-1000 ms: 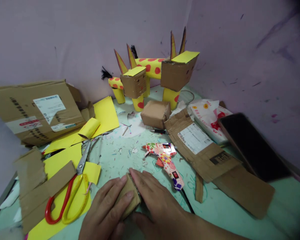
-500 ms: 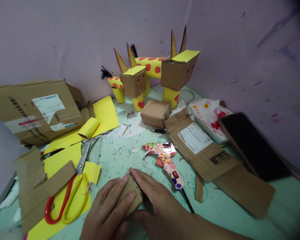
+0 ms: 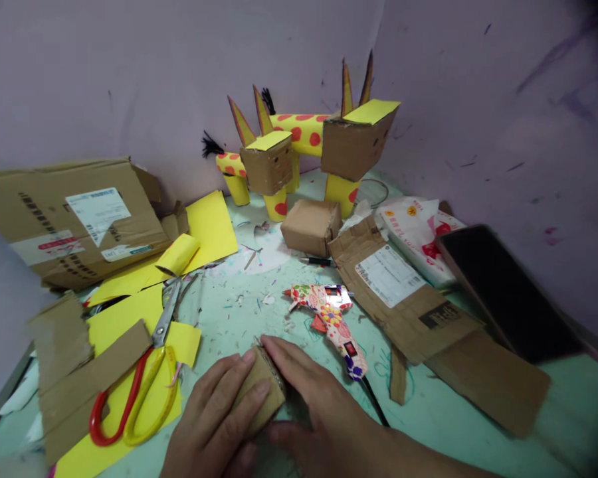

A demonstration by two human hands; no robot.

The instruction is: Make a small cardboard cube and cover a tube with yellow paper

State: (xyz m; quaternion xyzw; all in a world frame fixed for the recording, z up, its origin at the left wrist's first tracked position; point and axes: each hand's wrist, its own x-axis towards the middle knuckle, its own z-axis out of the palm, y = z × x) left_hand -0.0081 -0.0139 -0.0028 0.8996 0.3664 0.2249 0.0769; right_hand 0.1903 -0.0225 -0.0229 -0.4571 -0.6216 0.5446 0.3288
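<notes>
Low in the centre, a small brown cardboard box is held between both hands. My left hand wraps its left side, fingers lying over the top face. Along the box's right edge, the fingers of my right hand press, with the thumb below near the lower corner. The box's underside is hidden. A floral glue gun lies just beyond my right hand, its black cable running toward the wrist. Scissors with red and yellow handles rest left of my left hand on yellow paper.
Two spotted yellow animal figures with cardboard heads stand at the back. Before them sits a closed cardboard box. Flattened cardboard, a tissue pack and a phone lie right. A large carton leans left.
</notes>
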